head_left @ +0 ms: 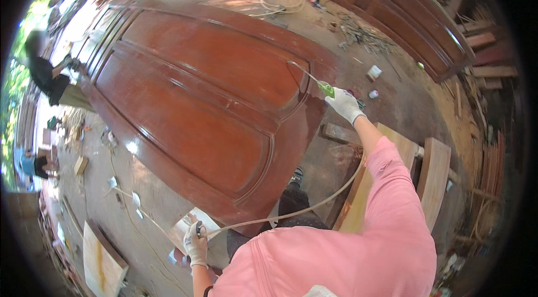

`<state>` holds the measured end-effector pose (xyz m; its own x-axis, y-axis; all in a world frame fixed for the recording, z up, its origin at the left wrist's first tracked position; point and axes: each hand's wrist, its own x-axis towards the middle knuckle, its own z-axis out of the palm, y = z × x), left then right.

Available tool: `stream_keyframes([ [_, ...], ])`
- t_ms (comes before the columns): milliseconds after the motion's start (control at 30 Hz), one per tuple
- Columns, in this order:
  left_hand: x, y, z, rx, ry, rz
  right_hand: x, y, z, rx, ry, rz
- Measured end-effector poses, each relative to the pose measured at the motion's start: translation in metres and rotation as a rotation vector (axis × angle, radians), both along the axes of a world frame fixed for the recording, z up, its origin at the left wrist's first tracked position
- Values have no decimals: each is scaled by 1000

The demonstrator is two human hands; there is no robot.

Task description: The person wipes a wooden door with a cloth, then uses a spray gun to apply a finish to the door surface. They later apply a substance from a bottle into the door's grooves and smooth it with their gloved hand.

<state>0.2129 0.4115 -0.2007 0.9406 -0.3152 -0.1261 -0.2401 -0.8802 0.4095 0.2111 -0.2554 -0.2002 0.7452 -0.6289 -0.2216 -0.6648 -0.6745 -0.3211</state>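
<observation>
A large reddish-brown panelled wooden door [190,112] lies flat in front of me, its surface glossy in places. My right hand [346,104], in a white glove, is closed round a green air blow gun [325,88]. The gun's long thin nozzle [302,70] reaches over the door's far right panel. From the gun side, a pale air hose [314,205] curves down across my front to my left hand [196,245]. That gloved hand is closed round the hose low at the door's near edge. A small dark piece shows at its fingers, too small to name.
Another panelled door [386,11] stands at the far right. Timber beams [432,179] lie beside my right arm. A board [103,260] rests at lower left. A co-worker [53,73] stands at the door's far left end. Coiled hose [280,1] lies beyond the door.
</observation>
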Motion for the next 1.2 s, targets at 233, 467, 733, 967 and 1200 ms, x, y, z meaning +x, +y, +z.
stream_keyframes([
  [233,-76,-96,11,116,-5,-67,88,-28,-19,92,-162,97],
  [467,-161,-95,-6,147,287,121,25,-54,-37,281,-170,126],
  [733,-224,-30,-92,125,591,177,-111,-52,-61,287,-244,-209],
  [967,-235,-54,-96,-61,292,249,-191,-43,-69,314,-287,-300],
  [1200,-283,-36,-112,40,388,155,-217,12,-19,311,-80,95],
])
